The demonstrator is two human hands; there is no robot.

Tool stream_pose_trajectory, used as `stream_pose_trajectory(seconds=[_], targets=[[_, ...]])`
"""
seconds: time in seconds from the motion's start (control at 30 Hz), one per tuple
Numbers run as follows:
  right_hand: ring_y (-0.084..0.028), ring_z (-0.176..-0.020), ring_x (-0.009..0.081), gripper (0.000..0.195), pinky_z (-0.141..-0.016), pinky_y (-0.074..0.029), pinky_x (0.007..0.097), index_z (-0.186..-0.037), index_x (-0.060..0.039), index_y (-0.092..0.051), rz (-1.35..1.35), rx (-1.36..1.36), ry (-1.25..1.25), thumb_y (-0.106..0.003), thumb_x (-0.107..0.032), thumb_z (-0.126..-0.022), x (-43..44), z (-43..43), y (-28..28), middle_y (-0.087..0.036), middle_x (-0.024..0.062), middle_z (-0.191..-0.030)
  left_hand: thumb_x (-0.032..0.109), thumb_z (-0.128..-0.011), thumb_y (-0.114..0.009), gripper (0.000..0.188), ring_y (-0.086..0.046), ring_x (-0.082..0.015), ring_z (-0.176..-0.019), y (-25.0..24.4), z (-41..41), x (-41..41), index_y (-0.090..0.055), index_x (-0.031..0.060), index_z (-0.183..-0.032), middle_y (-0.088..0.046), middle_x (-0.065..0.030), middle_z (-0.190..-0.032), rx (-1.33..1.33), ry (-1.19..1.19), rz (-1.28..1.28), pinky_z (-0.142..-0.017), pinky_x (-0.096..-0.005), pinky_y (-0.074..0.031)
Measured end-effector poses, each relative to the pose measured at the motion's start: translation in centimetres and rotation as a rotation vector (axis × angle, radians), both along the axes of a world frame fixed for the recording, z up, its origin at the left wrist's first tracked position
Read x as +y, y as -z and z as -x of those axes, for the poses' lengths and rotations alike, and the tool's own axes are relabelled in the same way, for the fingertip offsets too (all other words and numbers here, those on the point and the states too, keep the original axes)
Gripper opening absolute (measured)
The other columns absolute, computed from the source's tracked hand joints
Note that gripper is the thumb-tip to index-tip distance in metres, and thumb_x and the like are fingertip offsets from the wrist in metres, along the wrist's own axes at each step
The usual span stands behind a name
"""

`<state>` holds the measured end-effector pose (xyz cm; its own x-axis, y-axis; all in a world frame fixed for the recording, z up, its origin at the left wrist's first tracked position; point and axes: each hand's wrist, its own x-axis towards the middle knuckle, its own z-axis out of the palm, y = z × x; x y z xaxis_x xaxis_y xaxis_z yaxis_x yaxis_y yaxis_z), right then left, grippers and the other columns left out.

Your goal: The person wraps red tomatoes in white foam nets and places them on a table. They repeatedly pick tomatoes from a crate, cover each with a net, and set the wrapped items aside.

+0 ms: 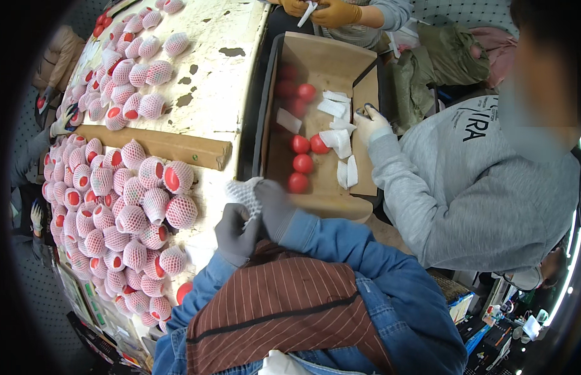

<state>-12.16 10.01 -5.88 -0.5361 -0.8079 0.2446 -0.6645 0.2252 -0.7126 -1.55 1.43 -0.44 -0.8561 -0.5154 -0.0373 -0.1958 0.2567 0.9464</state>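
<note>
My left hand (236, 234), in a grey glove, grips the lower end of a white foam mesh sleeve (246, 194) above the table's edge. My right hand (273, 204), also grey-gloved and blurred, is on the right side of the same sleeve. Whether anything is inside the sleeve cannot be told. To the left, many red round fruits in foam mesh sleeves (131, 219) are heaped on the table. A bare red fruit (183, 293) lies beside my left forearm. Ahead to the right, a paper-lined crate (325, 206) holds loose red fruits (302, 163) and flattened white foam sleeves (336, 140).
A cardboard strip (154, 143) divides the heap from more sleeved fruits (150, 74) on the worn table (215, 93). A co-worker in grey (440, 187) reaches a gloved hand into the crate's right side. Another person's brown-gloved hands (335, 12) are beyond it. More people stand across the table.
</note>
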Motion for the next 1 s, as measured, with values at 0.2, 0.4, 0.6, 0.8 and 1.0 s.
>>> stream_pose_trajectory(seconds=[0.2, 0.4, 0.6, 0.8, 1.0], targets=[[-0.060, -0.087, 0.0334, 0.052, -0.081, -0.046, 0.0448, -0.105, -0.0056, -0.061, -0.549, 0.108, 0.477, -0.066, -0.049, -0.075, 5.0, 13.9, 3.1, -0.063, 0.0146, -0.092, 0.004, -0.085, -0.062, 0.018, -0.057, -0.0096, -0.071, 0.2, 0.7, -0.9, -0.053, 0.0012, -0.100, -0.060, -0.0050, -0.085, 0.031, -0.011, -0.156, -0.065, -0.0232, -0.047], [-0.059, -0.106, 0.0319, 0.064, -0.090, -0.046, 0.0428, -0.113, -0.0043, -0.060, -1.178, -0.277, 0.218, -0.060, -0.058, -0.077, 4.9, 14.2, 10.5, -0.063, 0.0179, -0.108, 0.006, -0.085, -0.063, 0.014, -0.058, -0.0103, -0.073, 1.9, -0.4, -1.2, -0.057, 0.0010, -0.097, -0.060, -0.0056, -0.085, -0.114, 0.065, -0.121, -0.066, -0.0241, -0.048], [-0.059, -0.107, 0.0309, 0.072, -0.089, -0.047, 0.0399, -0.115, -0.0004, -0.057, -1.117, -0.463, 0.357, -0.070, -0.054, -0.068, 2.8, 14.9, 10.3, -0.060, 0.0173, -0.117, 0.003, -0.087, -0.062, 0.016, -0.059, -0.0097, -0.079, 0.7, 0.2, -0.9, -0.056, 0.0011, -0.101, -0.061, -0.0056, -0.088, -0.115, 0.125, -0.216, -0.069, -0.0225, -0.048], [-0.061, -0.099, 0.0281, 0.064, -0.083, -0.051, 0.0359, -0.116, 0.0013, -0.055, 0.196, -1.628, 0.506, -0.068, -0.048, -0.077, 4.5, 13.7, 10.7, -0.060, 0.0159, -0.113, 0.004, -0.083, -0.066, 0.021, -0.059, -0.0113, -0.077, 1.6, 0.2, -2.1, -0.056, 0.0007, -0.101, -0.060, -0.0069, -0.091, -0.101, 0.038, -0.216, -0.069, -0.0235, -0.048], [-0.061, -0.084, 0.0173, 0.048, -0.078, -0.050, 0.0286, -0.101, 0.0011, -0.062, 0.257, -1.518, 0.304, -0.056, -0.045, -0.088, 1.4, 7.2, -2.0, -0.064, 0.0100, -0.094, 0.019, -0.066, -0.082, 0.073, -0.050, -0.0310, -0.116, -2.5, 4.4, -2.6, -0.047, 0.0004, -0.127, -0.048, -0.0178, -0.125, 0.219, 0.136, 0.392, -0.097, -0.0382, -0.042]])
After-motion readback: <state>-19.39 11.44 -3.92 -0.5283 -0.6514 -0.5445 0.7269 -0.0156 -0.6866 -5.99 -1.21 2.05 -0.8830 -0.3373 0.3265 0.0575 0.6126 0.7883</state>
